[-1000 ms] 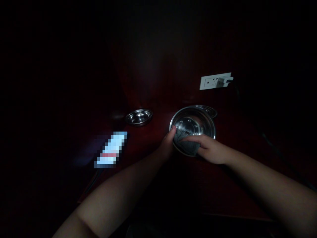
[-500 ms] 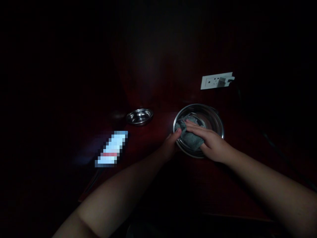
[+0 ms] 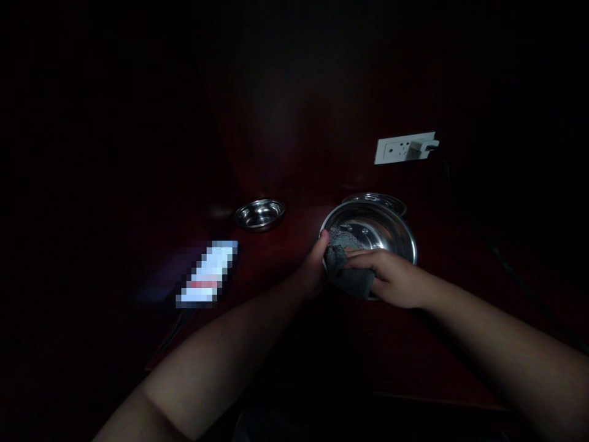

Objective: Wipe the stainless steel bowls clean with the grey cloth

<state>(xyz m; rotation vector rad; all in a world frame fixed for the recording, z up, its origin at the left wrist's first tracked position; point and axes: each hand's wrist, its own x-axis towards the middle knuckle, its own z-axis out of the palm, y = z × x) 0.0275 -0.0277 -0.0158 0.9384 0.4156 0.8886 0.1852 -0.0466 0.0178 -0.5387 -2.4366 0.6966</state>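
Note:
A shiny metal bowl (image 3: pixel 396 236) is tilted toward me above the dark red table. My left hand (image 3: pixel 316 264) grips its left rim, thumb on the edge and the other fingers hidden behind the wall. Inside the bowl's near left part lies a grey-green cloth (image 3: pixel 352 279), draped partly over the near rim. My right hand (image 3: pixel 391 276) is closed on this cloth, fingers pressing it against the metal. Behind the bowl, a second round metal dish (image 3: pixel 380 197) shows only its far rim.
A small metal bowl (image 3: pixel 260 215) stands to the left on the table (image 3: pixel 294 245). Nearer me, a lit, blurred phone screen (image 3: pixel 207 274) glows. A white wall socket (image 3: pixel 404 148) with a plug is at the back right. Surroundings are very dark.
The bowl has tipped toward me, uncovering the rim of the dish behind it. My right hand and the cloth have slid down toward the near rim.

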